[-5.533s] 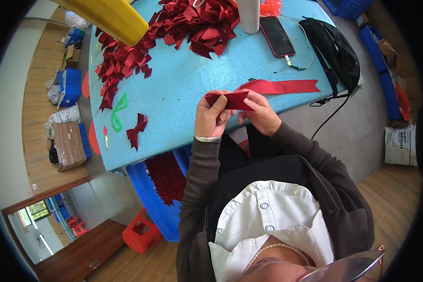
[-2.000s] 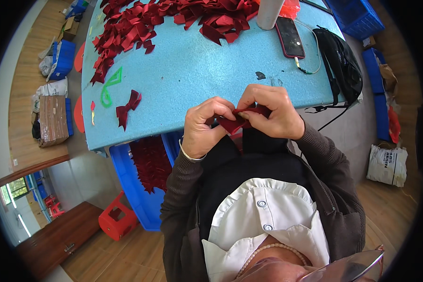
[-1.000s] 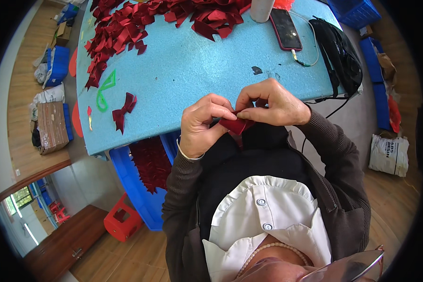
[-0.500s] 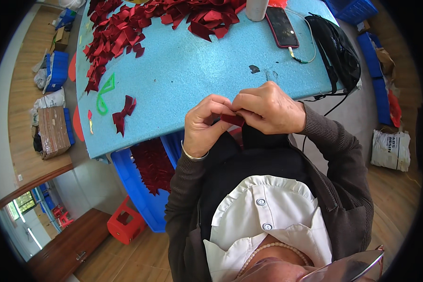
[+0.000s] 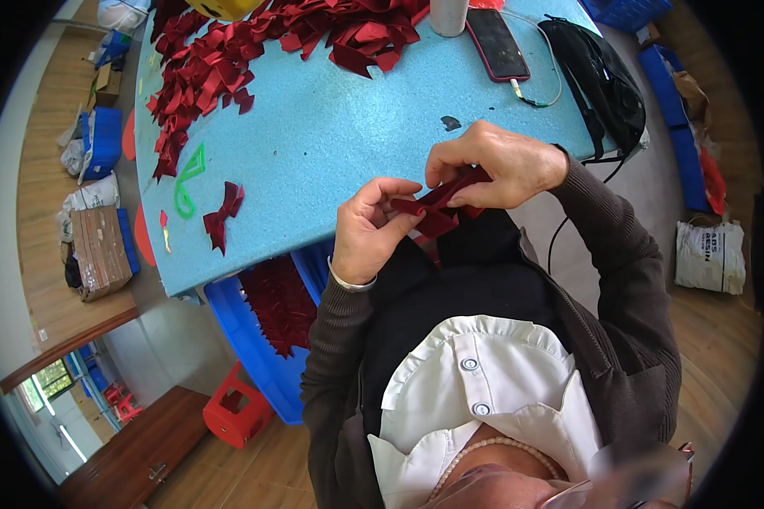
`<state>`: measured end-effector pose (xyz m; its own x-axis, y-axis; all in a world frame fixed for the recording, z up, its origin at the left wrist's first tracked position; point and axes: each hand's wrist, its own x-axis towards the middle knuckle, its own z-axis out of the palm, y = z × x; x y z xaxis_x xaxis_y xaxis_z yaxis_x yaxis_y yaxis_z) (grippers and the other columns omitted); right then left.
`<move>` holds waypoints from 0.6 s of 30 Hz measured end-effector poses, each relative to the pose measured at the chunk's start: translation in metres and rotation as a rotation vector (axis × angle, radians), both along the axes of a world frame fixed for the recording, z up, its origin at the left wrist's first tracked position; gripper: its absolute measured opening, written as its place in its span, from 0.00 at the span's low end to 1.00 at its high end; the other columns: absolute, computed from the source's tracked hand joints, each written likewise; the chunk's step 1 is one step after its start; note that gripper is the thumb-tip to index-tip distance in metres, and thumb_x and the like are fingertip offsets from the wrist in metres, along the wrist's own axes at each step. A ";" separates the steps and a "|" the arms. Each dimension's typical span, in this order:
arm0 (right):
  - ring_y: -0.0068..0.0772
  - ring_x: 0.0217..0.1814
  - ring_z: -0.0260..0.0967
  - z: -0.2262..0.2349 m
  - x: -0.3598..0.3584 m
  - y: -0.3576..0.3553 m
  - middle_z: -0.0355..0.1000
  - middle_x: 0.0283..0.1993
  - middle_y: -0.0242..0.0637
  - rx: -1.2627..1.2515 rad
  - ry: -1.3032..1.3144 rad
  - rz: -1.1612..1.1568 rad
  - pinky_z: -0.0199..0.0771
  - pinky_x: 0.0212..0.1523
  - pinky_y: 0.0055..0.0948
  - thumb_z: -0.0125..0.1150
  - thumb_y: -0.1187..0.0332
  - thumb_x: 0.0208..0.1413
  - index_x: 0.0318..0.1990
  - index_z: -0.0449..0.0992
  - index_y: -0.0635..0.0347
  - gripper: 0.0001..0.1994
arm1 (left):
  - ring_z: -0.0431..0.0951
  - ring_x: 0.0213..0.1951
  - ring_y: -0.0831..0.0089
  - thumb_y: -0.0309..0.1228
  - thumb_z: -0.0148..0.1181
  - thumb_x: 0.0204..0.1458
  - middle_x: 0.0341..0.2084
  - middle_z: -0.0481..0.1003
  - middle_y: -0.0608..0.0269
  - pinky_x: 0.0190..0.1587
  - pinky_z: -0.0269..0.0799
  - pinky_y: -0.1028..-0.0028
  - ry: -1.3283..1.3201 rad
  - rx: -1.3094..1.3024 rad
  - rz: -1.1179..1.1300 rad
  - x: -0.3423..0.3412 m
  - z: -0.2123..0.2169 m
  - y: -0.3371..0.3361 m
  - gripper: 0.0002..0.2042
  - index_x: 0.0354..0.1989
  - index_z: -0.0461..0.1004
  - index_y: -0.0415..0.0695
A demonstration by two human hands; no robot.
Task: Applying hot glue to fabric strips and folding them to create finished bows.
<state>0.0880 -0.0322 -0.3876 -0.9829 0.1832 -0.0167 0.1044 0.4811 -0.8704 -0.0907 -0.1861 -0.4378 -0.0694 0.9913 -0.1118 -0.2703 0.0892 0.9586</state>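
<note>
Both of my hands pinch one folded dark red ribbon piece [image 5: 437, 208] just in front of my chest, at the near edge of the blue table [image 5: 331, 136]. My left hand [image 5: 369, 233] grips its left end between thumb and fingers. My right hand [image 5: 497, 165] curls over its right end from above. A finished red ribbon bow [image 5: 222, 214] lies alone on the table to the left of my hands. A long heap of red ribbon pieces [image 5: 255, 51] covers the far side of the table.
A phone [image 5: 494, 44] with a cable and a black bag [image 5: 598, 76] lie at the table's far right. A green loop [image 5: 187, 176] lies near the bow. A blue crate [image 5: 272, 322] of red bows and a red stool [image 5: 233, 416] stand under the table's near edge.
The long ribbon strip has been folded into a small bundle between my hands. My hands have pulled in from the tabletop toward my chest.
</note>
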 end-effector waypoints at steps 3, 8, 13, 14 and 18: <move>0.38 0.23 0.74 -0.004 0.009 0.003 0.75 0.23 0.41 0.092 0.085 -0.033 0.72 0.26 0.30 0.64 0.75 0.47 0.34 0.75 0.64 0.07 | 0.77 0.38 0.78 0.12 0.57 0.51 0.35 0.77 0.62 0.42 0.75 0.78 0.027 -0.035 -0.022 0.004 -0.003 0.003 0.11 0.43 0.73 0.35; 0.39 0.25 0.74 -0.014 0.011 0.003 0.74 0.23 0.41 0.317 0.170 -0.072 0.71 0.25 0.33 0.62 0.77 0.46 0.34 0.73 0.63 0.07 | 0.78 0.34 0.78 0.14 0.59 0.51 0.32 0.78 0.62 0.39 0.76 0.78 0.022 -0.088 0.009 0.010 -0.018 0.002 0.11 0.43 0.72 0.34; 0.45 0.22 0.70 -0.014 0.008 -0.001 0.71 0.26 0.40 0.566 0.175 -0.128 0.69 0.24 0.36 0.59 0.80 0.43 0.35 0.72 0.63 0.09 | 0.79 0.33 0.77 0.15 0.59 0.52 0.32 0.78 0.60 0.38 0.76 0.78 -0.089 -0.110 0.042 0.008 -0.022 -0.001 0.08 0.40 0.72 0.34; 0.45 0.23 0.70 -0.015 0.008 0.000 0.70 0.27 0.40 0.605 0.151 -0.142 0.68 0.24 0.37 0.59 0.80 0.43 0.34 0.72 0.63 0.08 | 0.79 0.33 0.77 0.15 0.59 0.52 0.32 0.78 0.59 0.37 0.76 0.78 -0.126 -0.107 0.047 0.009 -0.022 -0.002 0.08 0.40 0.72 0.34; 0.45 0.24 0.69 -0.016 0.009 0.005 0.68 0.30 0.41 0.744 0.108 -0.101 0.67 0.25 0.36 0.57 0.81 0.42 0.32 0.70 0.64 0.08 | 0.79 0.32 0.75 0.17 0.59 0.52 0.32 0.78 0.58 0.35 0.77 0.77 -0.194 -0.095 0.074 0.006 -0.019 -0.010 0.06 0.38 0.71 0.34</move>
